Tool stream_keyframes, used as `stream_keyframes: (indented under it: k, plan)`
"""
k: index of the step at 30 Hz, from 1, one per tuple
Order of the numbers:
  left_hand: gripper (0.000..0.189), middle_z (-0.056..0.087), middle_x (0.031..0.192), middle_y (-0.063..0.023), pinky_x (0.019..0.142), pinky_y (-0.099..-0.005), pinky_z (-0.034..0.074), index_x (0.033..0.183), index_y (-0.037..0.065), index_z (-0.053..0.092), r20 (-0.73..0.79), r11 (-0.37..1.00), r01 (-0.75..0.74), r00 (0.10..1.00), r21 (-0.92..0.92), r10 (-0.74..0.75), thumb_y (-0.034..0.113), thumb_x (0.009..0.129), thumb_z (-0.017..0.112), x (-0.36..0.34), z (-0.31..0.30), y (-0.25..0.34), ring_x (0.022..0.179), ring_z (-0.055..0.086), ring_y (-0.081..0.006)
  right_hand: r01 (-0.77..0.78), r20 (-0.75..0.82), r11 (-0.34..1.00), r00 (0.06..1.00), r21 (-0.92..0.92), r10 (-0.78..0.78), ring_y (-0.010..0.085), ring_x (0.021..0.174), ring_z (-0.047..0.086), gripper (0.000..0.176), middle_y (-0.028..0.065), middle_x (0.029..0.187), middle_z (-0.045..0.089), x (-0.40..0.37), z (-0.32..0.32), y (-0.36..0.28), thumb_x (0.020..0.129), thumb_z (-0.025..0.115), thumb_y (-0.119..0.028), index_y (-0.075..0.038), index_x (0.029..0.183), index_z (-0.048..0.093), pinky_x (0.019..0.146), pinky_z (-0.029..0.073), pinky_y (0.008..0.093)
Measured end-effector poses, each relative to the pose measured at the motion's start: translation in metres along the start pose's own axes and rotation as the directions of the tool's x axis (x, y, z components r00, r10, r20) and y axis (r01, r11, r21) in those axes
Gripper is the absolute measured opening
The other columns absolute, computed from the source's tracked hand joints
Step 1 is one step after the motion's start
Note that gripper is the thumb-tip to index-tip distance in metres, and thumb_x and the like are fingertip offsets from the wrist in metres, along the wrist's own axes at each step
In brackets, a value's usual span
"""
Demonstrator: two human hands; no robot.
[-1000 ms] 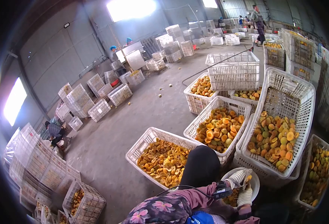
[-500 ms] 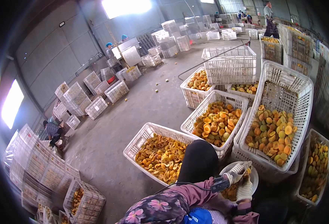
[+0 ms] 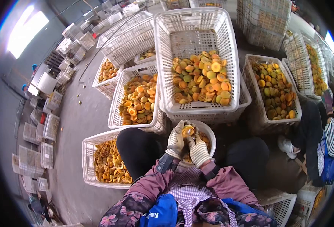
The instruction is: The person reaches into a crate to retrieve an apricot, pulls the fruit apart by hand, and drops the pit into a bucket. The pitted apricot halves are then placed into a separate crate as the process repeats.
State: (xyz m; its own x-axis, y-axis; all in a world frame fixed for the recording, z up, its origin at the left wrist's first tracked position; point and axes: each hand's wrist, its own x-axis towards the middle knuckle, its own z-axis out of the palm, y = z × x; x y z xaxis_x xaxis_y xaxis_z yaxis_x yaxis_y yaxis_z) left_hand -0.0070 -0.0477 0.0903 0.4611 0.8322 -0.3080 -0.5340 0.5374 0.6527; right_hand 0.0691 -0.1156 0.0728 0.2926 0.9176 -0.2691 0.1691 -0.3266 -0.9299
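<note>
In white striped work gloves, my two hands meet above a white round tub [image 3: 211, 132] between my knees. My left hand [image 3: 178, 140] is closed round an orange apricot piece [image 3: 188, 130]. From the right, my right hand [image 3: 198, 150] has its thumb and fingers bent against the same piece. A small pale glint shows at the fruit; I cannot make out whether it is a tool. More orange fruit pieces lie in the tub beneath, partly hidden by the gloves.
A large white crate [image 3: 235, 75] of apricot halves sits stacked right ahead. Crates of fruit stand at left [image 3: 114, 119], low left [image 3: 87, 162] and right [image 3: 273, 120]. At far right sits another person [image 3: 312, 132]. Crate stacks [image 3: 265, 22] rise behind.
My view has swung right and down, so the tub and hands now sit near the middle. Both hands stay together over the tub, and the seated person at right has come into view.
</note>
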Motion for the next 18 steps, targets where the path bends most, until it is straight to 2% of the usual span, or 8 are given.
stream_keyframes:
  k: [1,3,7,9,10,12,16,18]
  plan:
    - [0.034,0.061,0.088,-0.0091,0.077,-0.0334,0.049,0.097,0.003,0.055,0.005,1.000,0.013,1.000,0.005,-0.013,0.033,0.095,0.041,0.001,-0.003,-0.001,0.081,0.060,-0.0217,-0.002,0.001,1.000,1.000,0.021,0.002,0.0341,0.117,0.045,0.058,0.0250,0.123,0.049,0.000,0.001,0.001,0.092,0.047,-0.032,0.003,0.135,0.031,0.096,0.036,0.0339]
    - [0.034,0.061,0.088,-0.0087,0.078,-0.0326,0.049,0.097,0.003,0.055,0.095,0.988,-0.084,0.993,0.128,0.072,0.034,0.095,0.041,0.003,-0.007,-0.003,0.081,0.059,-0.0206,0.002,-0.027,0.999,1.000,0.047,-0.001,0.0309,0.114,0.047,0.056,0.0225,0.122,0.049,0.000,0.002,0.004,0.092,0.047,-0.031,0.003,0.134,0.033,0.095,0.037,0.0322]
    - [0.035,0.060,0.090,-0.0094,0.079,-0.0338,0.048,0.096,0.002,0.054,0.050,0.991,-0.113,0.993,0.066,0.109,0.035,0.094,0.044,-0.009,0.012,0.002,0.084,0.058,-0.0210,0.031,-0.040,0.970,0.999,0.241,-0.022,0.0217,0.106,0.049,0.050,0.0170,0.118,0.052,0.003,0.012,0.015,0.093,0.049,-0.029,0.003,0.130,0.038,0.092,0.038,0.0282]
    - [0.035,0.059,0.091,-0.0096,0.079,-0.0349,0.048,0.096,0.002,0.054,0.080,0.986,-0.147,0.987,0.081,0.141,0.036,0.093,0.046,-0.007,0.011,0.000,0.084,0.058,-0.0219,0.246,-0.216,0.915,0.959,0.320,-0.182,0.0441,0.093,0.055,0.059,0.0309,0.096,0.058,0.004,0.015,0.013,0.090,0.047,-0.040,0.002,0.130,0.037,0.075,0.045,0.0419]
    - [0.033,0.059,0.090,-0.0094,0.079,-0.0349,0.048,0.095,0.003,0.054,0.064,0.993,-0.114,0.992,0.023,0.112,0.035,0.093,0.047,-0.006,0.009,-0.001,0.084,0.058,-0.0219,0.246,-0.221,0.914,0.959,0.323,-0.180,0.0441,0.093,0.055,0.059,0.0309,0.096,0.058,0.003,0.014,0.013,0.090,0.047,-0.040,0.002,0.130,0.037,0.075,0.045,0.0419]
    - [0.032,0.059,0.090,-0.0092,0.078,-0.0349,0.048,0.094,0.003,0.054,0.051,0.996,-0.078,0.996,-0.032,0.080,0.035,0.092,0.048,-0.007,0.008,-0.002,0.083,0.058,-0.0219,0.030,-0.037,0.975,0.999,0.219,-0.022,0.0190,0.102,0.050,0.046,0.0147,0.114,0.055,-0.002,0.003,0.001,0.093,0.048,-0.028,0.003,0.127,0.042,0.091,0.039,0.0283]
    - [0.028,0.058,0.091,-0.0093,0.078,-0.0346,0.048,0.094,0.004,0.053,0.099,0.974,-0.194,0.978,0.116,0.183,0.032,0.092,0.050,-0.009,0.006,-0.001,0.083,0.057,-0.0218,-0.010,0.037,0.978,0.999,0.207,0.002,0.0163,0.097,0.052,0.042,0.0098,0.108,0.057,0.000,0.009,0.013,0.093,0.048,-0.029,0.001,0.121,0.047,0.087,0.041,0.0275]
    - [0.025,0.058,0.092,-0.0091,0.078,-0.0341,0.047,0.097,0.005,0.052,0.148,0.952,-0.259,0.960,0.161,0.236,0.029,0.092,0.049,-0.008,0.001,-0.002,0.084,0.057,-0.0216,-0.065,0.162,0.823,0.986,0.565,-0.034,0.0144,0.092,0.053,0.038,0.0055,0.103,0.058,-0.008,0.002,0.001,0.094,0.047,-0.031,-0.001,0.117,0.051,0.080,0.044,0.0263]
